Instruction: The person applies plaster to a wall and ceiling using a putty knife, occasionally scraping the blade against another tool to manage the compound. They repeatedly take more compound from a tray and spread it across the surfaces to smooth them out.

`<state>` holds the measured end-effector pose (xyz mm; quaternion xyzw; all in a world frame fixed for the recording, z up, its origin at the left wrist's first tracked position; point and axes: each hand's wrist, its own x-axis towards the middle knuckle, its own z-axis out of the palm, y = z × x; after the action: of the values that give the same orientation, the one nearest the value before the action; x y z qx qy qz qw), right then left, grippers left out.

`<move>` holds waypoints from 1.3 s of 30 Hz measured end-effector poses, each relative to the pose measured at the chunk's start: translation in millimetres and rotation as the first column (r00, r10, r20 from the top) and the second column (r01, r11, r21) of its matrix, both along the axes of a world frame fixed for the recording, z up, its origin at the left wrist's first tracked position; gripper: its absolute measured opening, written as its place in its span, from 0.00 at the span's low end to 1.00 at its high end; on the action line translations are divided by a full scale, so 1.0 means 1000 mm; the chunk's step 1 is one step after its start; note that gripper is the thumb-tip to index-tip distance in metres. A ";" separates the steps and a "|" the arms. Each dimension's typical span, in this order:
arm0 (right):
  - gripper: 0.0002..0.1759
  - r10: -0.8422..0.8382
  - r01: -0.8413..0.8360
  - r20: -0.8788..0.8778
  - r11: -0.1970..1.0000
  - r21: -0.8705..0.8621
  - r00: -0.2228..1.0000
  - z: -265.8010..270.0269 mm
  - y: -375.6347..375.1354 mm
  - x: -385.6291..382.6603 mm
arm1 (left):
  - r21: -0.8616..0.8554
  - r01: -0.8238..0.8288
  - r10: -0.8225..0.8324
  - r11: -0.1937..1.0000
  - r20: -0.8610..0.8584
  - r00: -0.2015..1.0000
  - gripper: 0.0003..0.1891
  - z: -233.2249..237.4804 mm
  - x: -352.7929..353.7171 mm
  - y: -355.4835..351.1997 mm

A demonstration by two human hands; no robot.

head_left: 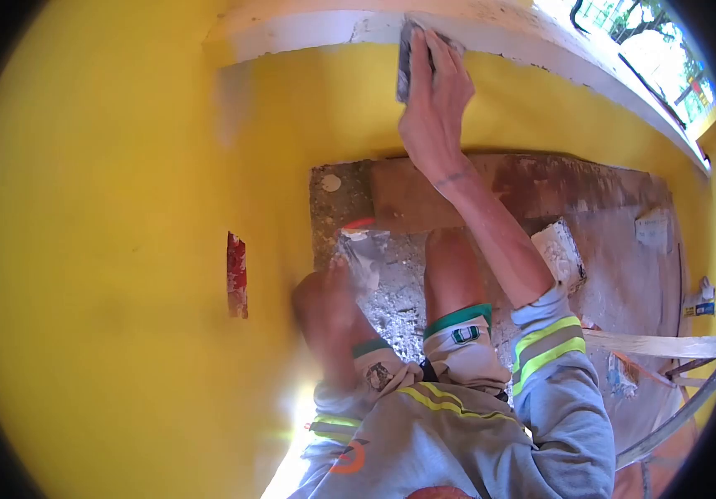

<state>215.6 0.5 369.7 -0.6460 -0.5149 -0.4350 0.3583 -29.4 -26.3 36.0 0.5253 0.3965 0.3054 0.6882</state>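
High in the view, my right hand (437, 100) is closed round a flat grey block (406, 62), its fingers stretched along it. The block lies against the white ledge (316, 32) that runs above the yellow wall (358, 100). Lower and to the left, my left hand (324, 295) is smeared by motion beside the yellow wall. Next to its fingers is a pale, greyish tool or scrap (364, 254), too blurred to name.
A red patch (237, 274) marks the left yellow wall. On the dusty floor board (615, 258) stands a white-smeared tray (559, 254). A pale wooden bar (657, 344) and a curved metal rail (682, 416) are at the right, near a small packet (699, 308).
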 end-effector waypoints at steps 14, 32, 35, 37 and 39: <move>0.31 -0.090 0.142 0.300 0.978 -0.156 0.950 0.028 -0.015 -0.001 | -0.069 0.036 -0.030 0.997 0.080 0.996 0.27 -0.026 -0.002 0.005; 0.27 -0.141 0.197 0.341 0.971 -0.135 0.930 0.044 -0.020 0.000 | -0.200 -0.023 0.041 0.980 0.089 0.995 0.19 0.067 0.007 -0.008; 0.27 -0.154 0.220 0.378 0.966 -0.137 0.913 0.041 -0.015 0.010 | -0.076 0.081 -0.085 0.994 -0.047 0.995 0.25 -0.038 -0.003 0.005; 0.27 -0.160 0.236 0.405 0.961 -0.144 0.900 0.038 -0.013 0.017 | -0.093 0.070 -0.069 0.993 0.015 0.997 0.23 -0.006 -0.001 0.002; 0.27 -0.164 0.250 0.438 0.957 -0.146 0.884 0.036 -0.013 0.021 | -0.195 0.020 0.023 0.981 0.215 0.976 0.20 0.067 0.012 -0.008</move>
<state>236.8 -12.4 405.8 -0.6208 -0.5484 -0.5464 0.1236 -17.1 -34.7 103.1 0.4181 0.3479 0.3209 0.7754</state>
